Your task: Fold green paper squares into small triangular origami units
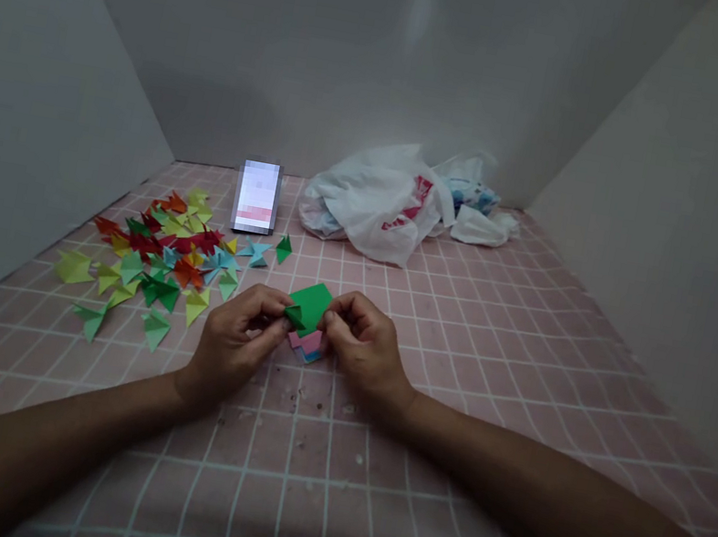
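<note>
My left hand (244, 327) pinches a small folded piece of dark green paper (295, 317) between thumb and fingers. Just right of it, my right hand (364, 339) is closed in a pinch, and whatever may be between its fingertips is hidden. Behind and between the hands lies a flat bright green paper square (313, 299). Edges of pink paper (303, 339) and blue paper (311, 355) show beneath it. Whether the right fingertips touch the green square, I cannot tell.
Several folded paper pieces (159, 256) in red, orange, yellow, green and blue lie heaped at the left. One dark green piece (284, 248) sits apart. A lit phone (257, 197) stands behind. White plastic bags (385, 199) rest at the back wall, on a pink checked cloth (494, 329).
</note>
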The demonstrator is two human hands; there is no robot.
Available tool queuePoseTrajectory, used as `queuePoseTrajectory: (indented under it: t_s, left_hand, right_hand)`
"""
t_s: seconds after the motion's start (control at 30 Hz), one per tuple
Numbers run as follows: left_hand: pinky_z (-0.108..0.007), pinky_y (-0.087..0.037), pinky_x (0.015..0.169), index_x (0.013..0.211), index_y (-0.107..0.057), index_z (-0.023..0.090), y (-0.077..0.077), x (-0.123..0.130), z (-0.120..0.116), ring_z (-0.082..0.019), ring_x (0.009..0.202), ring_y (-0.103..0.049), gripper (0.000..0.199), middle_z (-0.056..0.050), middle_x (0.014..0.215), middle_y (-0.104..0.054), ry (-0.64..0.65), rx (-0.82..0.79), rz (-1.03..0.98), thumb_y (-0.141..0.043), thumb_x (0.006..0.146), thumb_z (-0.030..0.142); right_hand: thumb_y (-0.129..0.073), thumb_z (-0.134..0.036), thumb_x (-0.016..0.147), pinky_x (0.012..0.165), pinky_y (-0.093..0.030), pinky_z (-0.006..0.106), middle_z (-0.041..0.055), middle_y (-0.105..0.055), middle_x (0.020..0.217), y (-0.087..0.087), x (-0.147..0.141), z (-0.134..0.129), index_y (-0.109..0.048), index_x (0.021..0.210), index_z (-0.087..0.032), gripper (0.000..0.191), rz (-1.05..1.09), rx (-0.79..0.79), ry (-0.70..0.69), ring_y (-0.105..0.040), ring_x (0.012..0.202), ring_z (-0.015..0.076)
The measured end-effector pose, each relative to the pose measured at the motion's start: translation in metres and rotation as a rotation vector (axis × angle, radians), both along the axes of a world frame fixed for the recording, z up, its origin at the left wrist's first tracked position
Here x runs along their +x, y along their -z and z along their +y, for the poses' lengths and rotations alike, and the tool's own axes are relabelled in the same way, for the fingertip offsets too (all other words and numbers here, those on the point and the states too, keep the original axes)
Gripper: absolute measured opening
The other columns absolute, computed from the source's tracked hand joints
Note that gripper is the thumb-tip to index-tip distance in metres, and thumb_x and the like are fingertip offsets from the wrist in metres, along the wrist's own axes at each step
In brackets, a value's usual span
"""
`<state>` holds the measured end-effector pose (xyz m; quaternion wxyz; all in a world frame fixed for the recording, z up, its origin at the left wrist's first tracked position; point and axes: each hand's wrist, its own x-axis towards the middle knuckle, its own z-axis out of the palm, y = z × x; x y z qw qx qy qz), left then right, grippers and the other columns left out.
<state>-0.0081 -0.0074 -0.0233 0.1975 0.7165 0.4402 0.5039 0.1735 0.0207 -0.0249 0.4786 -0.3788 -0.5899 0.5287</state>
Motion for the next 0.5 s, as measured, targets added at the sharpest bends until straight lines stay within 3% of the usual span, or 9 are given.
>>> queuePoseTrajectory:
  t_s: [0.1, 0.3, 0.5]
  left_hand:
    - [-0.026, -0.055, 0.068, 0.087, -0.064, 0.017, 0.0005, -0.0006, 0.0014, -0.015, 0.081, -0.068, 0.009, -0.005, 0.095, -0.067, 0.003, 0.031, 0.014, -0.063, 0.089, 0.009]
    - [-0.025, -0.052, 0.067, 0.087, -0.062, 0.017, 0.0001, -0.0001, 0.0020, -0.014, 0.077, -0.065, 0.012, -0.002, 0.082, -0.064, 0.038, 0.146, 0.200, -0.062, 0.088, 0.005]
    - [-0.025, -0.050, 0.069, 0.087, -0.061, 0.017, -0.0004, 0.0004, 0.0023, -0.014, 0.078, -0.064, 0.013, -0.002, 0.081, -0.064, 0.047, 0.201, 0.256, -0.061, 0.089, 0.003]
  right_hand:
    - [-0.059, -0.027, 0.085, 0.052, -0.041, 0.024, -0.0045, -0.056, 0.063, -0.0016, 0.0000, 0.0001, -0.054, 0.078, -0.020, 0.011, 0.050, -0.045, -0.062, -0.051, 0.054, 0.0107]
    - [-0.060, -0.014, 0.088, 0.067, -0.046, 0.026, -0.0004, -0.064, 0.076, -0.0030, 0.0044, -0.0032, -0.062, 0.081, -0.019, 0.008, -0.149, 0.374, -0.106, -0.059, 0.071, 0.0128]
    - [-0.058, -0.013, 0.091, 0.069, -0.047, 0.026, -0.0006, -0.064, 0.077, 0.0005, 0.0040, -0.0037, -0.063, 0.087, -0.018, 0.008, -0.185, 0.420, -0.138, -0.059, 0.070, 0.0122]
